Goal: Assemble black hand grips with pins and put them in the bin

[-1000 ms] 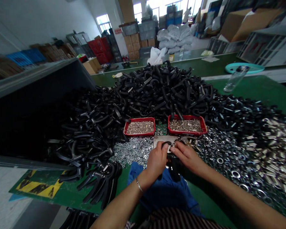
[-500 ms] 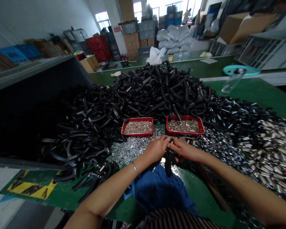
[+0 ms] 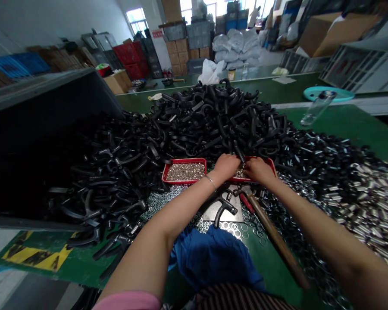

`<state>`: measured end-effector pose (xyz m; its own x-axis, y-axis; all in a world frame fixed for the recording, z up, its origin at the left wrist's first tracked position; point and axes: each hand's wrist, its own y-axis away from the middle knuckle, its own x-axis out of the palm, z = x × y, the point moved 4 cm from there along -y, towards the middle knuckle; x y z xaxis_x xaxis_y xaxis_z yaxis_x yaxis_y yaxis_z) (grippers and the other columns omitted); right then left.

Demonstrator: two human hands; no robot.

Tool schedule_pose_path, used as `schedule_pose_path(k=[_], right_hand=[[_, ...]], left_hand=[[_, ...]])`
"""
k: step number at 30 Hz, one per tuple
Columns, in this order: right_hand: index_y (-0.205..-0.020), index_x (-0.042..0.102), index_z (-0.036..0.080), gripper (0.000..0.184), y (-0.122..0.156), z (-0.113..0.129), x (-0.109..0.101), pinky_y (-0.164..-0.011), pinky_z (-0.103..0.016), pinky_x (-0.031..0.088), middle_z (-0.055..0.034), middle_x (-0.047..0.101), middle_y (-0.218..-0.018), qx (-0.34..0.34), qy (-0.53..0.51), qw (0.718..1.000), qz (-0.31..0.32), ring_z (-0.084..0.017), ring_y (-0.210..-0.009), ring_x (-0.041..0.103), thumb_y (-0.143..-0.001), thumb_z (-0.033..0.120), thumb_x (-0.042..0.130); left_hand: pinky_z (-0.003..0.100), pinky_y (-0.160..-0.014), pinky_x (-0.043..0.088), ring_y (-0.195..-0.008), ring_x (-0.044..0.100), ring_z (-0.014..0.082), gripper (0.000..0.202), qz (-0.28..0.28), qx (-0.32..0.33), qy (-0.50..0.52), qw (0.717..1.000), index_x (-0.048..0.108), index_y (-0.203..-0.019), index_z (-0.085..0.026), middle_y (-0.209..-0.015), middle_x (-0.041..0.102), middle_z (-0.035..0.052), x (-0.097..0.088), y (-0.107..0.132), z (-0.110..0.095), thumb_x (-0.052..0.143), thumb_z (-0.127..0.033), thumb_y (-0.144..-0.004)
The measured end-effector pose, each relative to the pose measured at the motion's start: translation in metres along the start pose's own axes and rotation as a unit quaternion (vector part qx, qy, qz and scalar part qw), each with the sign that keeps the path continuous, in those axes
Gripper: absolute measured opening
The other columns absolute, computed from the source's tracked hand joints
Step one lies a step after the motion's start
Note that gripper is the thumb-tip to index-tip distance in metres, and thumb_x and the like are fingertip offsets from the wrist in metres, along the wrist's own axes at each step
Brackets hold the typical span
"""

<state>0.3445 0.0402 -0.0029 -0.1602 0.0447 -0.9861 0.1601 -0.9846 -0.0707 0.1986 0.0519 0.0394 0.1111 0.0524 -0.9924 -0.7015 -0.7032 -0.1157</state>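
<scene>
Both hands are at the right-hand red tray (image 3: 274, 165), which holds small metal pins. My left hand (image 3: 226, 165) is over its left end, fingers curled downward; the fingertips are partly hidden. My right hand (image 3: 258, 169) dips into the middle of the tray with its fingers drawn together. What either hand pinches is too small to make out. Nearer me, a black curved handle part (image 3: 224, 208) with metal fittings lies on a steel plate (image 3: 210, 214). A hammer (image 3: 268, 228) with a wooden handle rests right of it, beside a red-handled tool (image 3: 246, 202).
Another red tray (image 3: 185, 182) of small metal pieces stands left. Black parts (image 3: 210, 116) are heaped behind, beside a large dark bin (image 3: 29, 150). Metal sleeves (image 3: 371, 211) and loose rings (image 3: 229, 228) spread around. A clear bottle (image 3: 318, 107) stands back right, and blue cloth (image 3: 216, 258) lies in front.
Both hands have moved forward from the work spot to the right red tray. The black part they held now lies on the steel plate, and the hammer is uncovered.
</scene>
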Motion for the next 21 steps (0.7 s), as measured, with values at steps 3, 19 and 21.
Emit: schedule_pose_path(k=[3, 19, 21], right_hand=[[-0.094, 0.075, 0.015, 0.017, -0.002, 0.002, 0.004, -0.081, -0.037, 0.047, -0.0175, 0.069, -0.101, 0.008, -0.003, 1.000, -0.011, -0.030, -0.104, 0.055, -0.086, 0.026, 0.064], [-0.106, 0.065, 0.012, 0.028, 0.009, -0.006, -0.001, -0.076, -0.036, 0.046, -0.0147, 0.073, -0.088, 0.135, -0.136, 0.975, -0.113, -0.028, -0.082, 0.067, -0.094, 0.025, 0.043], [-0.107, 0.065, 0.012, 0.030, 0.012, -0.004, -0.010, -0.081, -0.037, 0.047, -0.0149, 0.073, -0.094, 0.124, -0.158, 0.970, -0.138, -0.027, -0.088, 0.067, -0.095, 0.025, 0.041]], left_hand=[[0.042, -0.092, 0.040, -0.101, 0.061, 0.0285, 0.025, 0.030, 0.010, -0.016, 0.999, 0.073, -0.095, -0.006, -0.095, 0.071, 0.0197, 0.019, -0.022, -0.005, 0.048, -0.007, -0.091], [0.045, -0.095, 0.038, -0.104, 0.064, 0.0282, 0.030, 0.064, 0.013, -0.042, 0.997, 0.071, -0.105, -0.005, -0.107, 0.071, 0.0218, 0.033, -0.022, -0.013, 0.044, -0.012, -0.096], [0.045, -0.096, 0.038, -0.106, 0.064, 0.0271, 0.031, 0.066, 0.009, -0.041, 0.997, 0.071, -0.109, -0.007, -0.110, 0.071, 0.0211, 0.031, -0.021, -0.013, 0.043, -0.013, -0.097]])
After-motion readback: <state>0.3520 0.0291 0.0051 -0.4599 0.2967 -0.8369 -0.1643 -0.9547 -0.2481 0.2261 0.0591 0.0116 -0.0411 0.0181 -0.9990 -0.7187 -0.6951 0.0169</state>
